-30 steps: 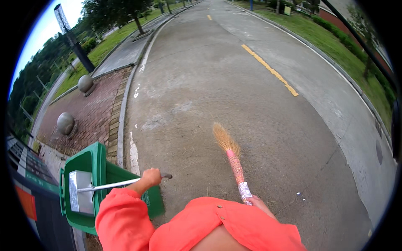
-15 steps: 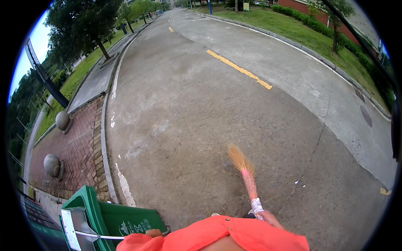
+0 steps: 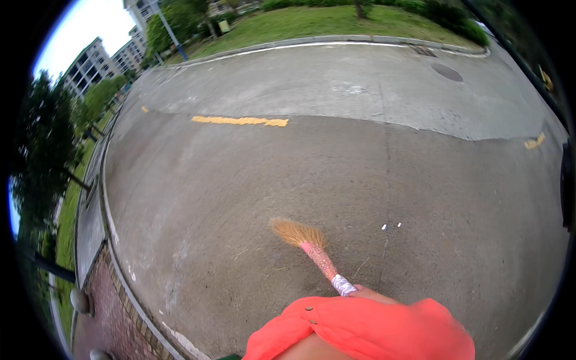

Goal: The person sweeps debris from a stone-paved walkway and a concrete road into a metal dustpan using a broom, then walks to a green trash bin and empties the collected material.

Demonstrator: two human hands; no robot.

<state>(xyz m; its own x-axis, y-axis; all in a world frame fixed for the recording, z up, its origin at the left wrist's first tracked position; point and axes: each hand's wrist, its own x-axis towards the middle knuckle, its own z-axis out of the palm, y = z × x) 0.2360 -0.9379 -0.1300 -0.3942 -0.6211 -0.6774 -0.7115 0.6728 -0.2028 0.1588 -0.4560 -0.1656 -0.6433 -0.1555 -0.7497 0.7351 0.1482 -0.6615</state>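
Note:
My right hand (image 3: 363, 292) is closed round the white-wrapped grip of a short broom (image 3: 320, 260). Its handle is pink and speckled, and its straw bristles fan out to the left, close over the grey-brown road. To the right of the bristles lie two small white scraps, a left one (image 3: 384, 227) and a right one (image 3: 399, 225). Loose straws are scattered on the road around the broom. My left hand is out of sight; the coral-red garment fills the lower edge. A thin green sliver of the wheeled bin (image 3: 230, 357) shows beside it.
A concrete road (image 3: 240, 174) with a yellow dashed line (image 3: 240, 121) spreads ahead. Grass (image 3: 288, 23) behind a kerb borders its far side. At left are brick paving (image 3: 111, 300), a round stone bollard (image 3: 80, 300) and trees. A manhole cover (image 3: 447, 72) lies far right.
My view has turned right, so the bin is almost out of the picture and my left hand is gone from it. The broom head has swung leftward in my right hand.

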